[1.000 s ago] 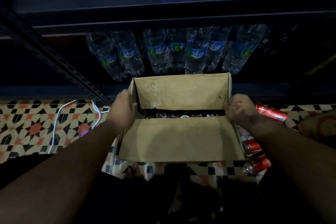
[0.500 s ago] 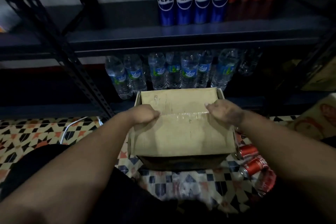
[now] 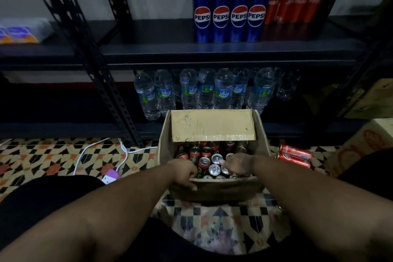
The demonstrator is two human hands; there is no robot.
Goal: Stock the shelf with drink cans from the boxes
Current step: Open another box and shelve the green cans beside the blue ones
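**Open box of cans, floor, before shelf**

Cardboard box (image 3: pixel 212 127): on tiled floor (image 3: pixel 53 155), far flap raised; upright cans (image 3: pixel 214 169) inside. Left hand (image 3: pixel 184 173) grips the near flap. Right hand (image 3: pixel 239 165) inside, fingers curled over can tops; grasp unclear. Shelf (image 3: pixel 170 49): Pepsi cans (image 3: pixel 229 17).

Tiled floor (image 3: pixel 42 155): box (image 3: pixel 212 125), red cans (image 3: pixel 294 155), cable (image 3: pixel 85 151).
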